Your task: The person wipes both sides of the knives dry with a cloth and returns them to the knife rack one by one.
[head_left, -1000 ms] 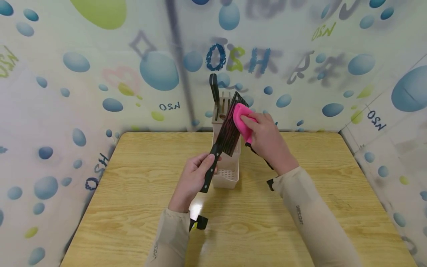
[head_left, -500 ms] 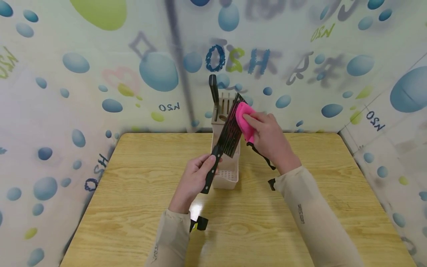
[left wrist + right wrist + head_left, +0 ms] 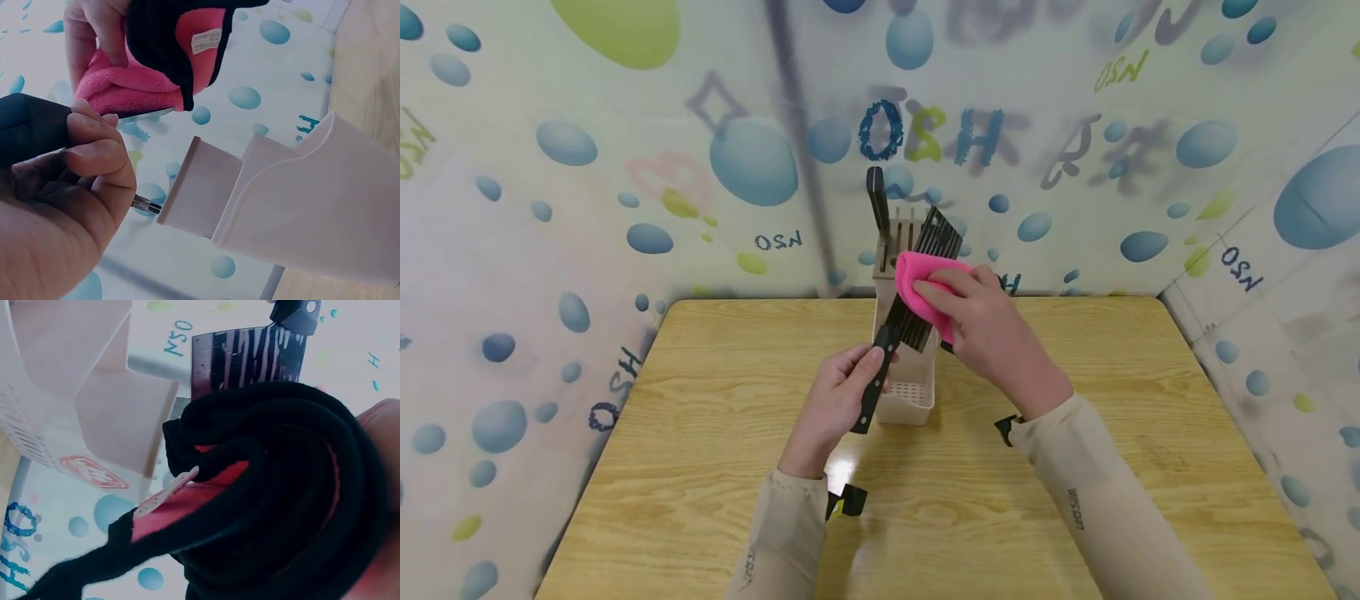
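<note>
Downward head view, close wrist views

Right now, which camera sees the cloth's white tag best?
The left wrist camera: the tag faces it there, with print showing, though too blurry to read. The right wrist camera shows the tag at a slant, as a thin strip. The head camera shows the cloth in the right hand, but no tag.

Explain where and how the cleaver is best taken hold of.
Probably by its handle, from the near left, as the left hand does: it tilts with the handle low and near, the blade up and away, partly covered by the cloth.
</note>
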Motion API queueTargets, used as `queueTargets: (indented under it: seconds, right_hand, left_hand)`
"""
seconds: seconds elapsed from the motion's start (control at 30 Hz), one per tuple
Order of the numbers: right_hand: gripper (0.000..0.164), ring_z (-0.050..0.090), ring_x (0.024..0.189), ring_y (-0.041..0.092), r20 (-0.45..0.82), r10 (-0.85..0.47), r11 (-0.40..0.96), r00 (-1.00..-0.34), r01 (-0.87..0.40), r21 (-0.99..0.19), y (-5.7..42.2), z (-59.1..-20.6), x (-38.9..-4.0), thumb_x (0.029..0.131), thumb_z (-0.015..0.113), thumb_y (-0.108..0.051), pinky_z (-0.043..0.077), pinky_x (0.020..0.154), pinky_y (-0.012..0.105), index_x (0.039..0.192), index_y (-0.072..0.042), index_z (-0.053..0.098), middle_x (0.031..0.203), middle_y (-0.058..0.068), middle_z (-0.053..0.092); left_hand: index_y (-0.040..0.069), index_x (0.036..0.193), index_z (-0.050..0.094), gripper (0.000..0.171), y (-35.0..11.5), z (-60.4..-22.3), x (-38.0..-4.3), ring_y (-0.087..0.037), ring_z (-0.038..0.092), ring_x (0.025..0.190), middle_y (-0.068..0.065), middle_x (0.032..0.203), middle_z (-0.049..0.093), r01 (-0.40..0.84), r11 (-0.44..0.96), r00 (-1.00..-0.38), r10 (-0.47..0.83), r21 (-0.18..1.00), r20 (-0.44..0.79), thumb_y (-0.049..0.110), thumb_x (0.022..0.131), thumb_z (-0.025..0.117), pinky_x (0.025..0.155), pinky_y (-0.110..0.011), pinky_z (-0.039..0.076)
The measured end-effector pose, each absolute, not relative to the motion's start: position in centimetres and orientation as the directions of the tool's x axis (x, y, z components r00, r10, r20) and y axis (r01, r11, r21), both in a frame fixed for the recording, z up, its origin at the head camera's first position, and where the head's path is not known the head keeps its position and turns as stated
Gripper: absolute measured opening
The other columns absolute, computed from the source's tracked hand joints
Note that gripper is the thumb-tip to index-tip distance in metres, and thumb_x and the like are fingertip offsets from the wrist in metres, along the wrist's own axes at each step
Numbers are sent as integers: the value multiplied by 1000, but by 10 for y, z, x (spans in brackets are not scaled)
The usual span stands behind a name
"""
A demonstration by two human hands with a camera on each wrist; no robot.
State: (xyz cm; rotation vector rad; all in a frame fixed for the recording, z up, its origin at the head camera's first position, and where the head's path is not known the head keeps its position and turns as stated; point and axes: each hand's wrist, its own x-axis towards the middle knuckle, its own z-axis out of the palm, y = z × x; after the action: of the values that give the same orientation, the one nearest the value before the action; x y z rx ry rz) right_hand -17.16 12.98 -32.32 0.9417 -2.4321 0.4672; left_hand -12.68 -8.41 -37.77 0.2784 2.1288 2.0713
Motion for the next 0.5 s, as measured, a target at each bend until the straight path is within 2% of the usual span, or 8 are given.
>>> queueTargets:
  seconds: [0.27, 0.5]
  right_hand:
    - [40, 50, 101, 34, 561, -596, 653, -574, -753, -77, 125, -322, -165, 86, 64, 5, 43, 89, 43, 122, -12, 68, 117, 12, 63]
    - [41, 51, 104, 33, 520, -631, 646, -576, -761, -60, 118, -323, -156, 84, 66, 7, 47, 91, 43, 119, -11, 70, 116, 10, 64]
  left_hand:
    - [0, 105, 68, 33, -82, -378, -128, -21, 57, 70, -7, 74, 58, 80, 59, -975, 213, 995, 66, 27, 102, 50, 63, -27, 43]
    - [1, 93, 66, 29, -81, -380, -130, -21, 51, 62, -7, 71, 55, 146, 107, -975, 181, 983, 126, 25, 102, 51, 56, -26, 41]
